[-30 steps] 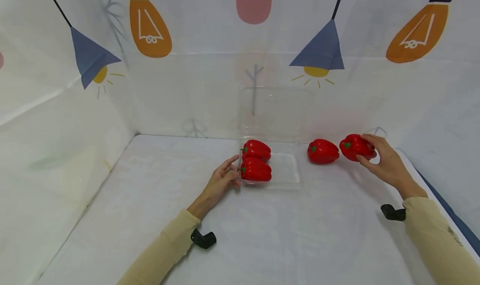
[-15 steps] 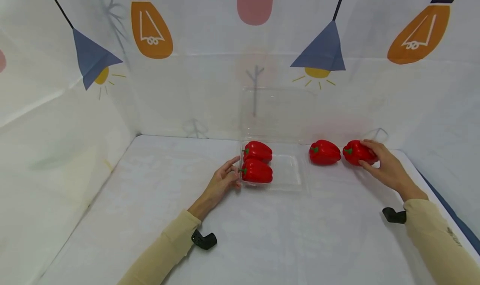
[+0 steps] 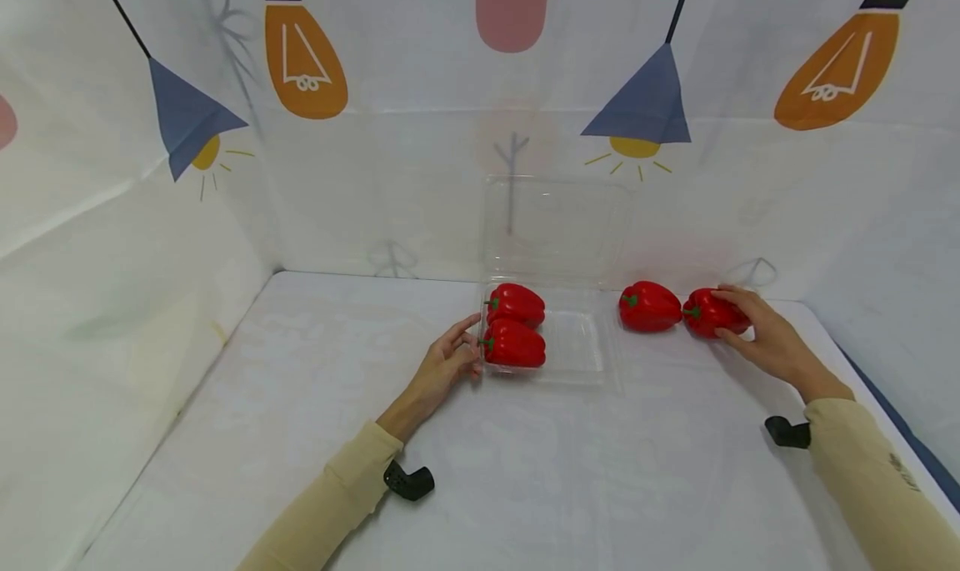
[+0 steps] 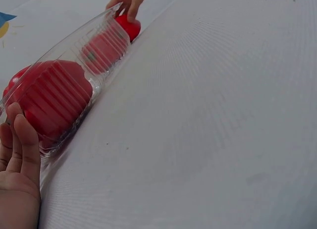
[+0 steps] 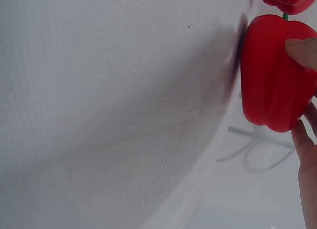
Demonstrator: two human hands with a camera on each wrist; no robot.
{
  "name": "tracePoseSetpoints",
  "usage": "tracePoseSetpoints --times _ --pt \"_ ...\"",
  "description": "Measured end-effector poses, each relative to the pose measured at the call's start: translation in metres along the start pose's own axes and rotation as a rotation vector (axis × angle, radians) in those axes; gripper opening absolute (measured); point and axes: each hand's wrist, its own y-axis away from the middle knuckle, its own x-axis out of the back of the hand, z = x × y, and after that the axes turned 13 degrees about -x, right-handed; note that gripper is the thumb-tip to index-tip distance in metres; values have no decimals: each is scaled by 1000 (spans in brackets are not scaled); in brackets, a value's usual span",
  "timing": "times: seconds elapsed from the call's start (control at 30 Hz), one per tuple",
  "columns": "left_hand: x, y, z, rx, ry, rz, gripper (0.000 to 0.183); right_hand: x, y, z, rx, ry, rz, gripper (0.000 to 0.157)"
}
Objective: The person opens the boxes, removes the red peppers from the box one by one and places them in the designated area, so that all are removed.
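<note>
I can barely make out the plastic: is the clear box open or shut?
Open. In the head view, the clear box has its lid raised at the back, leaving the two red peppers inside uncovered.

From my end I see a white backdrop [image 3: 405, 183] rising behind the white counter [image 3: 300, 371] and along its sides. Printed on it, I make out two orange light bulbs [image 3: 306, 62] with white filaments, two blue lampshades [image 3: 641, 104] on black cords, and a pink rounded shape [image 3: 512, 8] between them. Faint grey branch-like marks [image 3: 512, 158] show lower down. Beyond the counter's right edge I see a dark blue strip [image 3: 896, 417].
</note>
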Motion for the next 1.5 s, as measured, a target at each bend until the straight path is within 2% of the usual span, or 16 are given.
tracePoseSetpoints --times 0.27,0.47,0.67,0.8,1.07,1.5 --pt "1 -1 0 -2 7 -2 55 -1 -1 2 49 -52 21 73" --pt "2 0 -3 4 17 7 54 -5 1 4 -6 -89 10 78" --pt "1 0 -3 -21 80 -7 54 -10 0 8 24 -86 50 78" --pt "-1 1 -5 -33 104 4 54 -10 3 7 9 -97 43 79" --pt "-5 2 -4 -24 112 44 54 -10 6 6 19 -136 59 79" --pt "-3 1 -5 -16 120 21 54 -13 5 3 16 -148 77 77"
